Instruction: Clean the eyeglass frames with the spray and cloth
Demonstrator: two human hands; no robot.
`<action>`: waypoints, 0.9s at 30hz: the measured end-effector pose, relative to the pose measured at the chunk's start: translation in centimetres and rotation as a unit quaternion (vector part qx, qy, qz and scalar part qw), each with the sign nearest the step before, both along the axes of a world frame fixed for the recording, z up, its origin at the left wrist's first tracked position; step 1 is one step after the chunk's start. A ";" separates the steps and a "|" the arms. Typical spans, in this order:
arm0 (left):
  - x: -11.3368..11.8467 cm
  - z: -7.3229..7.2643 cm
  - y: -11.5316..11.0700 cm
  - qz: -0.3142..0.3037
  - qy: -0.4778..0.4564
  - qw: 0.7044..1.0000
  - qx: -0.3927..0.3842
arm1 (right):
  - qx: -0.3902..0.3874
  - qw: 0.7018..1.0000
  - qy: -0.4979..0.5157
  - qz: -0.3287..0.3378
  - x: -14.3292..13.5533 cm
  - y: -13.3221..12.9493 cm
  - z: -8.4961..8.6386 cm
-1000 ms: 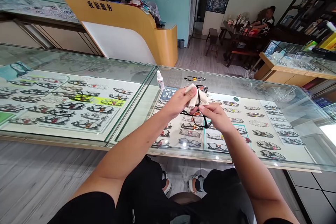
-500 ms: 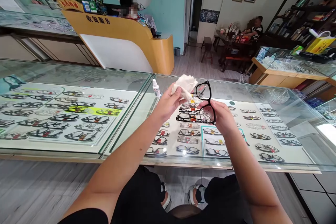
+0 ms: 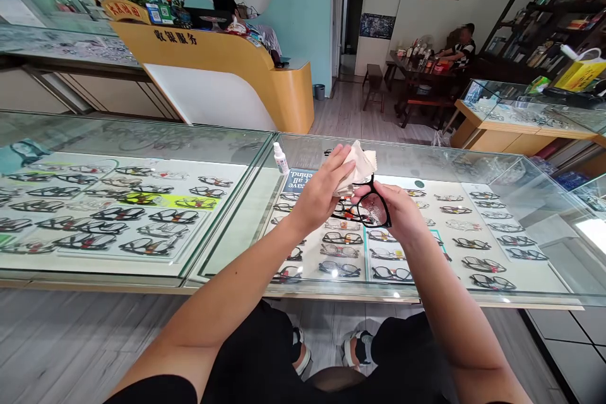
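My right hand (image 3: 400,209) grips a pair of black-framed eyeglasses (image 3: 389,216) near the bridge, above the glass counter. Droplets or smears mark the lens nearest me. A cream cleaning cloth (image 3: 360,163) is in my left hand (image 3: 322,192), whose fingers press it around the far lens. That lens is hidden under the cloth. On the counter, just left of my left hand, a small white spray bottle (image 3: 280,159) stands upright.
Beneath my hands is a glass display case (image 3: 227,278) with rows of eyeglasses inside. Beyond it stands a curved wooden service desk (image 3: 293,91) with a person behind it. Another person sits at a dark table (image 3: 414,63) at the back right. Wooden stools (image 3: 374,85) stand nearby.
My left hand has moved right with the cloth, from beside the eyeglasses onto their far lens, covering it. The right hand still holds the frame, now tilted a little differently.
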State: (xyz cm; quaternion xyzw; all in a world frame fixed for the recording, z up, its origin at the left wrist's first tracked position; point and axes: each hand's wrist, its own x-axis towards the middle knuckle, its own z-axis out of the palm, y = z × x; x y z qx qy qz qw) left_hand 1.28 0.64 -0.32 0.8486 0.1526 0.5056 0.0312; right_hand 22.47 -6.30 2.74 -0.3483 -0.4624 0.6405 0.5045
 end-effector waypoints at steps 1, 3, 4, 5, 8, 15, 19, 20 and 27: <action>0.1 0.1 0.0 0.004 -0.004 1.000 0.004 | 0.001 1.000 -0.006 0.007 0.0 -0.1 0.1; 0.2 0.4 0.0 0.014 -0.013 1.000 0.010 | 0.005 1.000 -0.014 0.019 0.0 -0.4 0.3; 0.2 0.6 -0.1 0.021 -0.016 1.000 0.011 | 0.006 1.000 -0.017 0.023 0.0 -0.5 0.4; 0.2 0.7 -0.1 0.029 -0.015 0.999 0.009 | 0.006 0.999 -0.018 0.026 0.0 -0.5 0.5; 0.3 1.1 -0.5 0.057 0.003 0.998 -0.008 | -0.008 0.999 -0.005 0.035 0.1 -0.6 0.6; 0.0 2.0 -1.4 0.043 0.025 0.998 -0.032 | -0.072 0.994 0.032 0.074 0.7 -0.5 0.5; 0.0 2.3 -1.9 0.007 -0.002 0.998 -0.064 | -0.062 0.994 0.001 0.091 0.7 -0.4 0.6; 0.0 2.3 -2.0 0.006 -0.012 0.996 -0.087 | -0.043 0.996 -0.007 0.075 0.7 -0.4 0.6; 1.2 2.3 -3.1 -0.073 -0.094 0.893 -0.433 | 0.146 0.974 -0.074 -0.154 1.0 0.6 0.1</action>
